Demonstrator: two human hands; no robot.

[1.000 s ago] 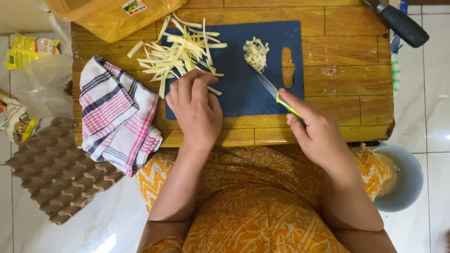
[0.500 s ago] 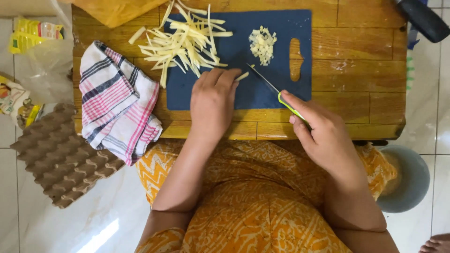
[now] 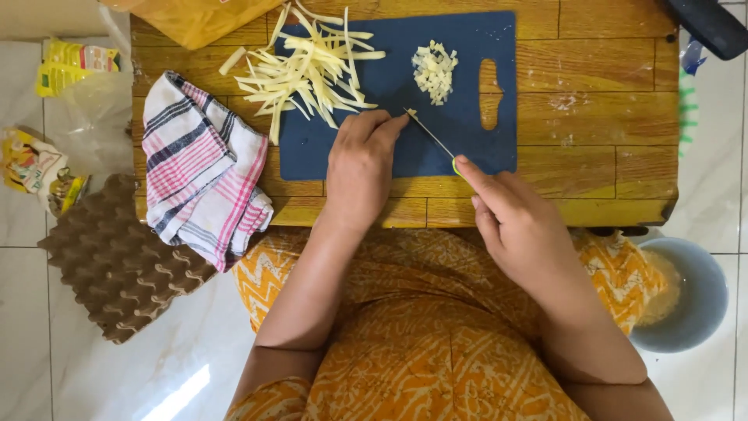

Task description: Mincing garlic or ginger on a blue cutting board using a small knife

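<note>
Nearest to me, my right hand [image 3: 518,226] is curled closed around the green handle of a small knife [image 3: 431,136], forefinger laid along the top, and the thin blade slants up and left over the dark blue cutting board [image 3: 467,47]. Just beside it my left hand [image 3: 362,168] lies palm down on the board with the fingers loosely bent and drawn together; the fingertips [image 3: 393,122] sit right at the knife's tip, and I cannot tell whether anything is pinched beneath them. The board rests on a low wooden table [image 3: 608,117]. Hanging over the table's left edge, near my left wrist, I see a pink, white and dark striped cloth [image 3: 199,168]. Farther up the board, beyond my left hand, a loose heap of pale vegetable strips [image 3: 308,70] spreads out, some spilling off the board's left edge onto the wood. To its right, well apart from the strips and beyond the knife tip, sits a small pile of diced pieces [image 3: 434,72], next to the board's handle slot.
</note>
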